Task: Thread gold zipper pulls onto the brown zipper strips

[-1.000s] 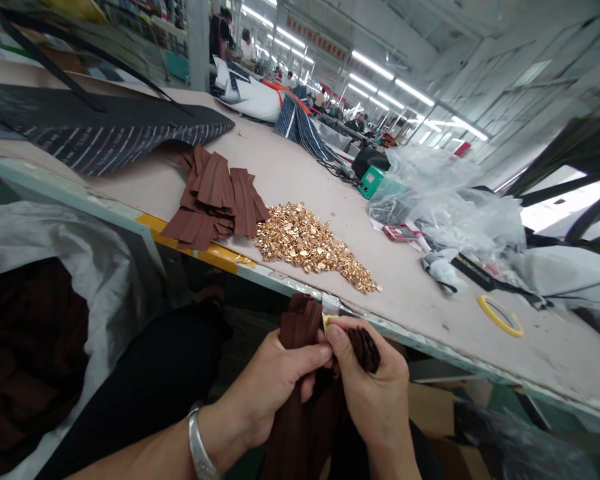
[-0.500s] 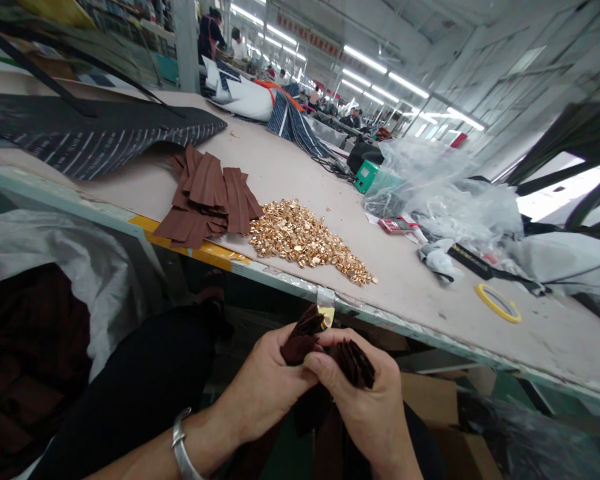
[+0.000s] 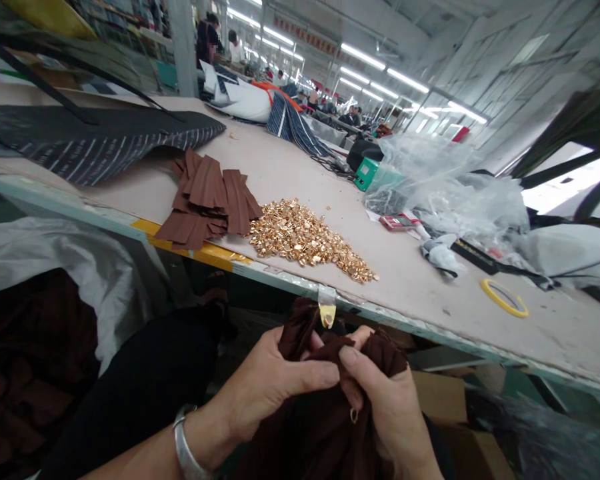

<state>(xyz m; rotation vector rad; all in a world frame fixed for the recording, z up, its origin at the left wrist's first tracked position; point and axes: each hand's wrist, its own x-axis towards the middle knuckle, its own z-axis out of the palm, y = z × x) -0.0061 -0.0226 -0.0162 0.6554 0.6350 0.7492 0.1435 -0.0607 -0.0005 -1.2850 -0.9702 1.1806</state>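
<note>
Fingers pinch brown fabric that hangs below them.

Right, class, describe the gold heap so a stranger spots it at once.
Find the long worktable. At its near edge, just right of the brown strips, lies the heap of small gold pieces, shiny where the strips are matte.

A loose pile of flat brown fabric strips, a touching heap of small shiny gold-coloured pieces, crumpled clear plastic and a flat yellow ring are being borne by a long beige-topped table
</note>
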